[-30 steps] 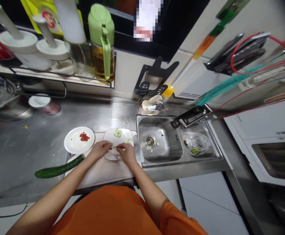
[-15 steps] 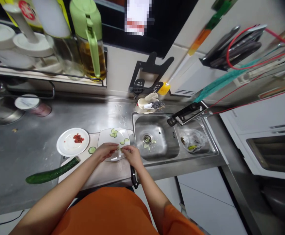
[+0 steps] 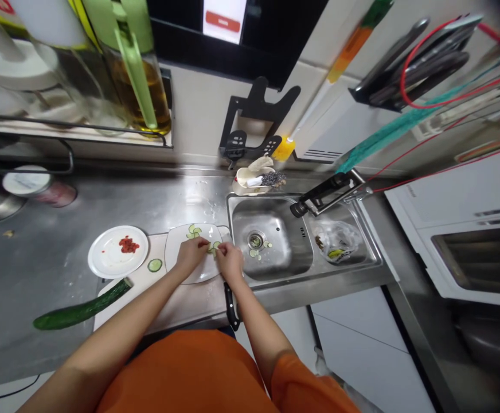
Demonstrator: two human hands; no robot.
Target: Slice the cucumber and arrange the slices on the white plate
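Both of my hands are over a white squarish plate point(image 3: 196, 278) that rests on a pale cutting board point(image 3: 172, 301). My left hand point(image 3: 192, 255) is closed in a pinch at a thin cucumber slice point(image 3: 213, 248) on the plate's right part. From the other side, my right hand point(image 3: 230, 264) pinches at the same spot; its fingertips partly hide the pieces. Farther back on the plate, several cut cucumber slices point(image 3: 194, 231) form a curved pattern. One round cucumber slice point(image 3: 154, 265) lies on the board, left of the plate. A knife point(image 3: 231, 310) with a black handle lies beside my right wrist.
A whole cucumber point(image 3: 82, 310) with a cut end overlaps the board's left edge. Behind it stands a round white plate point(image 3: 99, 264) with chopped red bits. To the right is a steel sink point(image 3: 271, 272) with a faucet point(image 3: 327, 195) and a plastic bag point(image 3: 340, 241).
My hands have moved down and slightly back onto the plate, bringing a cucumber slice near the right-hand pieces. The view has shifted a little.
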